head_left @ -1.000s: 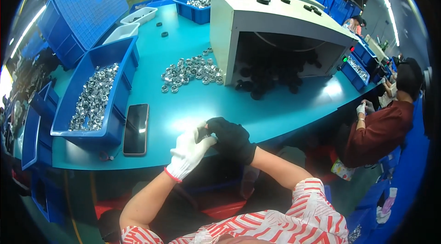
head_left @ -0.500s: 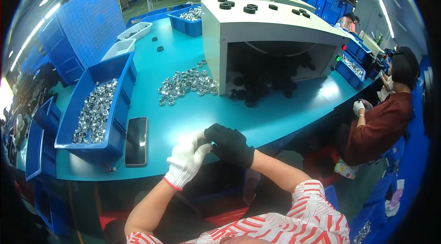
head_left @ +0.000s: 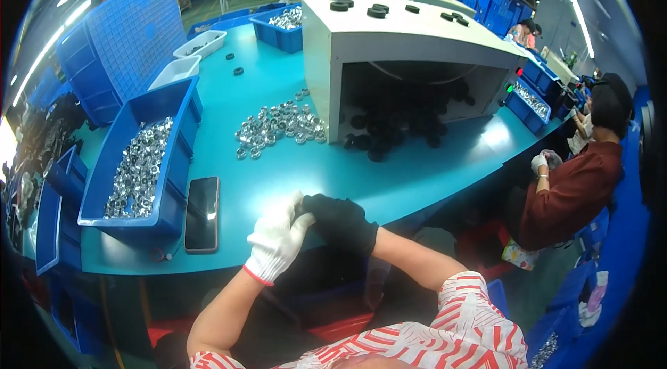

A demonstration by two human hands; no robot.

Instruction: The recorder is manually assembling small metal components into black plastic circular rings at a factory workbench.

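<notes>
My left hand (head_left: 279,232), in a white knit glove with a red cuff, is closed at the near edge of the table. Pressed against it is my right hand (head_left: 340,222), in a black glove, its fingers curled in as well. Whatever sits between the fingers is hidden by the gloves. Beyond my hands lies a loose pile of shiny metal rings (head_left: 279,124). Black rings (head_left: 396,126) are heaped inside the opening of a cream-coloured box-shaped machine (head_left: 319,63).
A blue bin (head_left: 182,181) of metal rings stands at left, beside a dark phone (head_left: 202,215) on the turquoise table (head_left: 250,174). White trays (head_left: 175,71) and another blue bin (head_left: 281,37) are farther back. A person in a dark red top (head_left: 577,174) works at right.
Both hands stay together and closed at nearly the same place. The whole view has shifted slightly, moving the table's contents a little leftward.
</notes>
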